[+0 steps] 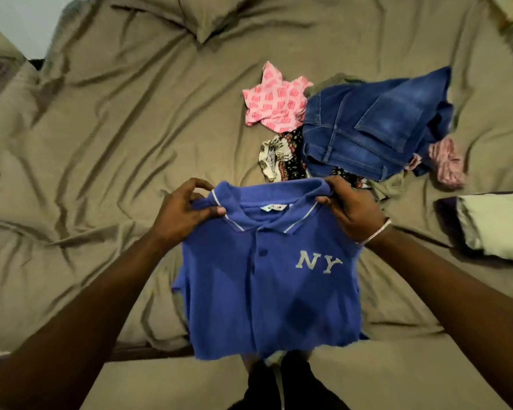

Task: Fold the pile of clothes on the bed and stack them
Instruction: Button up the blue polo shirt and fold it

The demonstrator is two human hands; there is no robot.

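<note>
I hold a blue polo shirt (267,294) with white "NY" letters up in front of me, its front facing me and its hem hanging near the bed's front edge. My left hand (181,214) grips the left shoulder by the collar. My right hand (350,210) grips the right shoulder. Both sleeves look tucked behind the shirt. Beyond it lies the pile of clothes: blue jeans (376,125) on top, a pink patterned garment (274,99) to their left, a dark and cream printed cloth (282,158) underneath, and a pink striped piece (447,164) at the right.
The bed (116,143) is covered with a wrinkled tan sheet. A tan pillow (196,13) lies at the head. A pale folded cloth (498,223) sits on a dark item at the right edge. Open sheet spreads left of the pile.
</note>
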